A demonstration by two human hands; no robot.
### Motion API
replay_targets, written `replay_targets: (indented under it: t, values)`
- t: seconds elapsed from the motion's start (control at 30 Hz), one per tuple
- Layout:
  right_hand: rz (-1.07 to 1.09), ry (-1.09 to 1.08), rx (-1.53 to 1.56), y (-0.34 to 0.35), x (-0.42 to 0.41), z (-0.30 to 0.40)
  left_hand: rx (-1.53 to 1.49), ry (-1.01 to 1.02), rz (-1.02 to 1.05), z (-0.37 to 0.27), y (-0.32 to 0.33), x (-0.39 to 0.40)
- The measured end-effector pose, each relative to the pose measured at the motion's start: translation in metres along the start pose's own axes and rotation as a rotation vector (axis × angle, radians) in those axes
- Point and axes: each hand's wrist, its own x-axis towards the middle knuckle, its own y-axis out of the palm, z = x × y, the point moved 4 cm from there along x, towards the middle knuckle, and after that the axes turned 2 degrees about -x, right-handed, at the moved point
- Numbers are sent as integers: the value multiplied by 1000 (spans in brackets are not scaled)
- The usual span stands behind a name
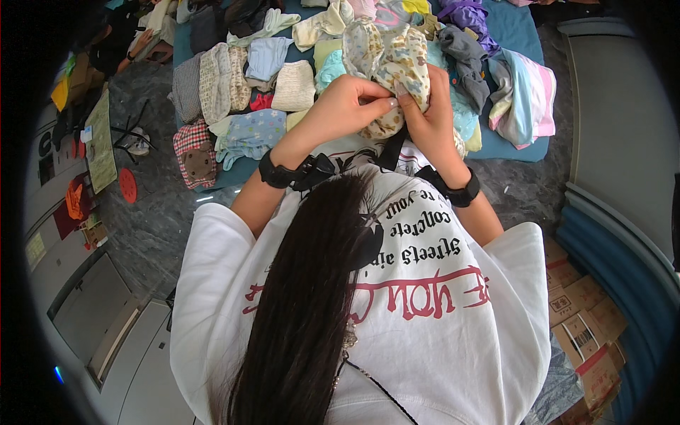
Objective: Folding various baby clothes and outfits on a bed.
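Both hands hold a cream patterned cloth garment [406, 58] above the near edge of a table spread with clothes. My left hand [356, 106] pinches its lower left part between thumb and fingers. My right hand [430, 111] grips its right side, the thumb lying on the fabric. The garment is bunched, with a rounded, gathered part at the upper left. Beneath and beside it lie turquoise clothing [330, 69] and a cream ribbed folded piece [294, 86]. The fingertips behind the cloth are hidden.
Folded clothes include a blue floral piece [257, 130], a red checked piece with a bear head [196, 154], grey clothing [465, 64] and a pink-edged striped cloth [523, 98]. Another person's arm [139, 45] is at the upper left. Cardboard boxes [584, 324] stand at lower right.
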Motion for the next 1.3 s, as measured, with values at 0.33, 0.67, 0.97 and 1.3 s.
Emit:
replay_targets:
  t: [0.33, 0.67, 0.97, 1.3]
  values:
    - [37, 51, 90, 0, 2, -5, -122, -28, 89, 3, -4, -5]
    - [109, 290, 473, 8, -2, -14, -53, 20, -124, 8, 6, -4]
    - [140, 517, 819, 9, 2, -10, -152, 24, -128, 10, 10, 0]
    - [95, 423, 698, 11, 2, -10, -220, 62, -197, 9, 14, -1]
